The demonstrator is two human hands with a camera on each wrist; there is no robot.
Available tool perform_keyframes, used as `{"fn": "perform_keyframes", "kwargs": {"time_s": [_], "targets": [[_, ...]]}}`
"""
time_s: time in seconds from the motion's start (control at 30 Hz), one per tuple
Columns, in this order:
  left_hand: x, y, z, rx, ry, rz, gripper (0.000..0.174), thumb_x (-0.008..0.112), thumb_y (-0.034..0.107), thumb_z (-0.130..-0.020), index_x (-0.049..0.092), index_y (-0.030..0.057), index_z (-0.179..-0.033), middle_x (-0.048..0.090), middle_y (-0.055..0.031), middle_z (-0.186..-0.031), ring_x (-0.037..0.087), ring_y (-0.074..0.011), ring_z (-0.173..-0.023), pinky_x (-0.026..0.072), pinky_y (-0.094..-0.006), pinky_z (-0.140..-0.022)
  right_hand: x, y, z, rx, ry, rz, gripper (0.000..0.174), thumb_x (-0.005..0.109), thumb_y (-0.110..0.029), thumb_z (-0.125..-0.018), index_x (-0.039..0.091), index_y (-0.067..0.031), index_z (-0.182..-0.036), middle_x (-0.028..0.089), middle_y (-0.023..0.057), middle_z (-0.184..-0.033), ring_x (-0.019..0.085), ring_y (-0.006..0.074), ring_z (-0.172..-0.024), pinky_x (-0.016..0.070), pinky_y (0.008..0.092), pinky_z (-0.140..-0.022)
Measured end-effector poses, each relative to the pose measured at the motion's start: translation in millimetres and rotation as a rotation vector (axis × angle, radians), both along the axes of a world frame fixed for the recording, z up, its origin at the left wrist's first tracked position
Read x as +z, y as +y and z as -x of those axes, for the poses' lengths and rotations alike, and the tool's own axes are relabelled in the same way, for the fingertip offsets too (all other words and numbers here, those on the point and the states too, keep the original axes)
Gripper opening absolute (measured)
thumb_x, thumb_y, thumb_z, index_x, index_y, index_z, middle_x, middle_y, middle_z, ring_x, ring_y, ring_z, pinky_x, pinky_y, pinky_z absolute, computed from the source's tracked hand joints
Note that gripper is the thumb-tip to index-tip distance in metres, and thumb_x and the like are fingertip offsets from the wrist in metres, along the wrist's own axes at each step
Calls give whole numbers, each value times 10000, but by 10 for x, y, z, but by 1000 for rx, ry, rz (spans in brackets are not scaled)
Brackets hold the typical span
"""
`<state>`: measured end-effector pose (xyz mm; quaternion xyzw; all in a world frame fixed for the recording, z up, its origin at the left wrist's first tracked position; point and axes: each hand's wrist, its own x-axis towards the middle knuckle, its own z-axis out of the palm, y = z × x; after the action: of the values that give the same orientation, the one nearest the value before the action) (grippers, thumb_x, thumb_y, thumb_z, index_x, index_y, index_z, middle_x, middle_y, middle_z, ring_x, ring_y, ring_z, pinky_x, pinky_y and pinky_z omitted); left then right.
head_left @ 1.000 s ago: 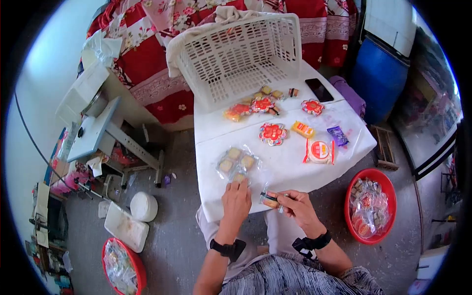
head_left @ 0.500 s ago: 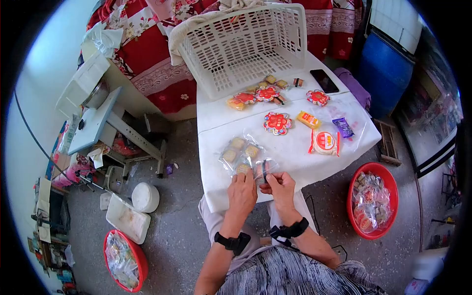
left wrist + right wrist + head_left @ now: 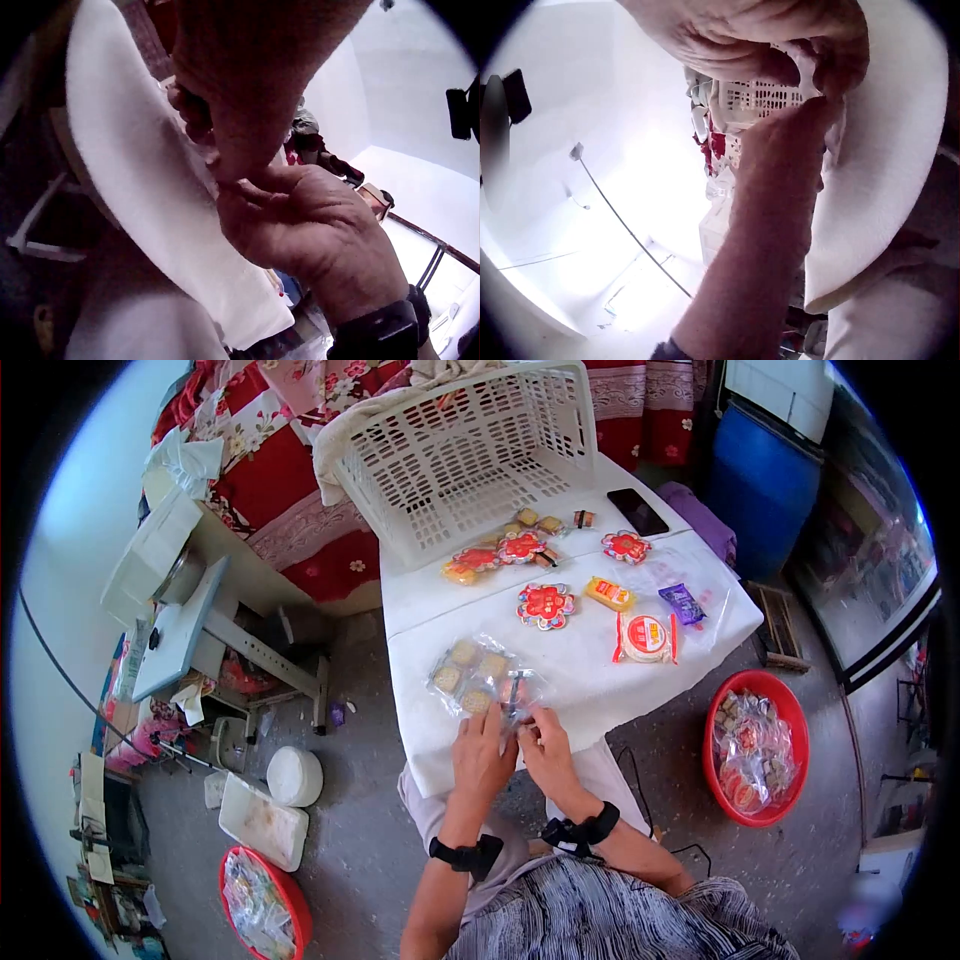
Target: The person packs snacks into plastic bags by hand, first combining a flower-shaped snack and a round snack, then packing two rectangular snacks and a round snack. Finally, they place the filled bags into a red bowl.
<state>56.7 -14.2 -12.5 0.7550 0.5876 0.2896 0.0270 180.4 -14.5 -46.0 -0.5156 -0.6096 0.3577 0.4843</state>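
Observation:
At the front of the white-covered table [image 3: 420,730] lies a clear plastic bag [image 3: 447,703] with several pale biscuits [image 3: 463,652] in it. A small wrapped snack with a dark band [image 3: 515,688] sits by the biscuits, within the bag's outline. My left hand [image 3: 484,758] holds the bag's near edge, fingertips beside the nearest biscuit. Close against it, my right hand [image 3: 548,757] pinches the near right edge of the bag. In the right wrist view, the thumb and fingers of my right hand [image 3: 757,34] are bent round toward whitish plastic; the fingertips are partly hidden.
Beyond lie red flower-shaped packets [image 3: 546,605], a yellow packet [image 3: 609,593], a purple packet [image 3: 682,603] and a round red-white packet [image 3: 645,638]. A white crate [image 3: 460,470] and phone [image 3: 637,512] are at the back. Red basins [image 3: 803,745] of packets flank the table.
My right hand has carried the dark-banded snack leftward to the bag of biscuits and let go of it. It now pinches the bag's edge beside my left hand.

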Motion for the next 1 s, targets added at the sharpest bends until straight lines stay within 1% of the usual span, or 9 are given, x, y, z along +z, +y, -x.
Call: {"fn": "perform_keyframes", "kwargs": {"time_s": [0.2, 0.27, 0.4, 0.53, 0.73, 0.8, 0.87, 0.93, 1.0], "targets": [[-41, -184, 47, -27, 70, -74, 438, 654, 43, -744, 574, -3, -1172, 508, -108, -812, 509, -293, -731, 446, -382, -650, 37, -270, -257, -86, 317, 269, 346, 578, -106, -893, 507, 16, -1209, 583, 101, -969, 590, 179, -794, 487, 312, -669], [-154, -156, 69, -92, 122, -218, 371, 644, 18, -738, 611, -2, -1108, 479, -96, -783, 499, -275, -718, 434, -380, -628, 134, -335, -341, -33, 533, 448, 369, 586, -259, -930, 515, -41, -1219, 586, 44, -1031, 573, 132, -875, 509, 303, -718], [-71, -240, -45, -149, 109, -273, 282, 611, 8, -754, 644, 2, -1034, 479, -89, -775, 509, -260, -712, 436, -363, -609, 198, -256, -414, -3, 750, 512, 373, 630, -296, -907, 545, -18, -1142, 586, 27, -972, 588, 124, -863, 519, 275, -658], [6, -445, -251, -263, 176, -258, 216, 616, 25, -762, 658, -7, -971, 479, -88, -746, 516, -257, -677, 432, -366, -576, 328, -233, -458, 260, 1114, 628, 399, 642, -323, -898, 536, -96, -1208, 603, 3, -1054, 596, 114, -924, 539, 294, -723], [1, -716, -537, -434, 166, -212, 187, 627, 19, -769, 655, -19, -950, 505, -105, -733, 516, -278, -663, 431, -373, -571, 71, -358, -500, 211, 1440, 644, 364, 511, -306, -979, 499, -86, -1268, 605, 25, -1115, 582, 129, -959, 500, 313, -837], [75, -768, -600, -490, 157, -212, 190, 632, 30, -771, 653, -15, -954, 515, -108, -737, 513, -281, -662, 431, -374, -569, -162, -394, -664, 451, 1593, 671, 363, 431, -293, -1010, 478, -73, -1296, 588, 48, -1161, 571, 153, -982, 474, 324, -887], [121, -812, -663, -619, 73, -169, 238, 668, 78, -759, 647, -9, -979, 530, -107, -765, 513, -284, -661, 432, -379, -569, -140, -495, -870, 519, 1692, 571, 371, 411, -290, -1014, 471, -72, -1308, 571, 80, -1209, 568, 195, -1047, 467, 355, -930], [123, -831, -694, -676, 42, -180, 304, 702, 135, -758, 637, -9, -1018, 522, -96, -769, 512, -283, -656, 432, -383, -569, 115, -695, -1215, 347, 1693, 668, 387, 418, -292, -1010, 462, -64, -1319, 556, 97, -1254, 551, 229, -1127, 446, 397, -988], [154, -862, -741, -677, 11, -232, 333, 707, 167, -775, 630, -11, -1045, 522, -93, -778, 513, -277, -649, 428, -376, -572, 137, -891, -1633, 260, 1578, 704, 449, 451, -345, -986, 431, -103, -1364, 533, 64, -1306, 504, 333, -1205, 423, 641, -933]]}}
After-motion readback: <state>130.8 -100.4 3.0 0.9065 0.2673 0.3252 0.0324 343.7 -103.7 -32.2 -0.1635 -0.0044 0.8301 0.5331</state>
